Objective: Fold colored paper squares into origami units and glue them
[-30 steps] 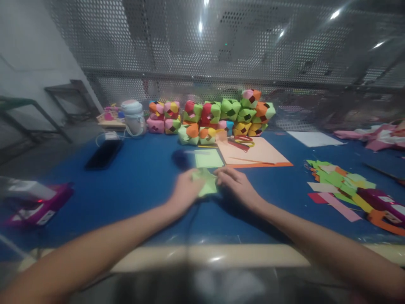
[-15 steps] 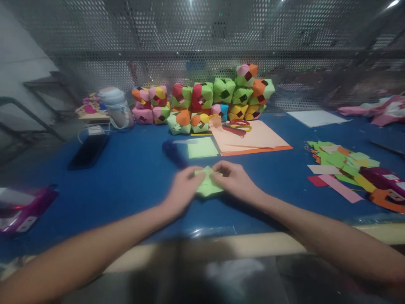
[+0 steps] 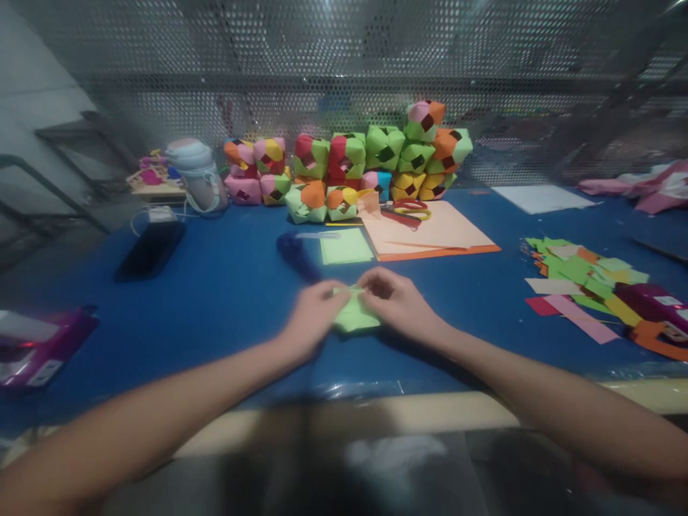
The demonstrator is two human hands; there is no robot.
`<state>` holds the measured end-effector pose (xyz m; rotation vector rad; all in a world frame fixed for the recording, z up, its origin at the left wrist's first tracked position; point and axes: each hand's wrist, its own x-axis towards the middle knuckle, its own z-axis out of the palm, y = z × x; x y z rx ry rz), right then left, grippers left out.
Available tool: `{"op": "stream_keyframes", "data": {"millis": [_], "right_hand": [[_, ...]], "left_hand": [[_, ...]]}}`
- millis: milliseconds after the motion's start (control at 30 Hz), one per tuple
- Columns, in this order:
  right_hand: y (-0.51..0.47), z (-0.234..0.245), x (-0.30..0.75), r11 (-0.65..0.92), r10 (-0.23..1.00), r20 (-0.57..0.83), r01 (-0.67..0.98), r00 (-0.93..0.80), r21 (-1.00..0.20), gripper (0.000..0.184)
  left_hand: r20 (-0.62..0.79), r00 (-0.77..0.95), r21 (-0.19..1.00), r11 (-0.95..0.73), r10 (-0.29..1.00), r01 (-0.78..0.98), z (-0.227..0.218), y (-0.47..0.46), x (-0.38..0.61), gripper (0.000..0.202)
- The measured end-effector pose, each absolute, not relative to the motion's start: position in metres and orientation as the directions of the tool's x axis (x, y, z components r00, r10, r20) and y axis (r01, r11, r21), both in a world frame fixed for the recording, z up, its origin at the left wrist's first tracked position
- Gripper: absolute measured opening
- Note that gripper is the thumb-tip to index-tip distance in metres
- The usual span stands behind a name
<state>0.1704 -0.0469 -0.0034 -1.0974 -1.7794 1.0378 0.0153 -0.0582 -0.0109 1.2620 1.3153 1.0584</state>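
A small light green folded paper lies on the blue table in front of me. My left hand pinches its left side with curled fingers. My right hand presses and pinches its top right edge, fingers bent over the fold. Both hands meet over the paper, which is partly hidden by the fingers.
A flat green sheet and orange sheets with scissors lie behind. Several colourful paper cubes are stacked at the back. A black phone, a bottle, paper scraps and magenta tools lie around.
The view has dropped and steadied. My hands have stayed together on the green paper, fingers shifting slightly along its top fold.
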Motion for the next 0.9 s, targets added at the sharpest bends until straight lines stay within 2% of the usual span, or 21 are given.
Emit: {"op": "stream_keyframes", "data": {"millis": [300, 467, 700, 900], "right_hand": [[-0.047, -0.003, 0.173, 0.38, 0.896, 0.244, 0.358, -0.37, -0.853, 0.01], [-0.048, 0.001, 0.173, 0.344, 0.914, 0.222, 0.357, -0.34, -0.868, 0.016], [-0.047, -0.003, 0.169, 0.308, 0.944, 0.243, 0.324, -0.225, -0.895, 0.008], [-0.049, -0.001, 0.169, 0.348, 0.931, 0.277, 0.34, -0.24, -0.874, 0.005]], "left_hand": [[-0.111, 0.021, 0.989, 0.108, 0.994, 0.104, -0.014, -0.057, 0.016, 0.016], [-0.097, 0.03, 0.988, 0.092, 0.995, 0.121, -0.015, -0.057, 0.016, 0.016], [-0.06, 0.046, 0.981, 0.051, 0.997, 0.189, -0.01, -0.059, 0.016, 0.019], [-0.04, 0.137, 0.971, 0.007, 0.99, 0.239, -0.005, -0.06, 0.014, 0.024]]}}
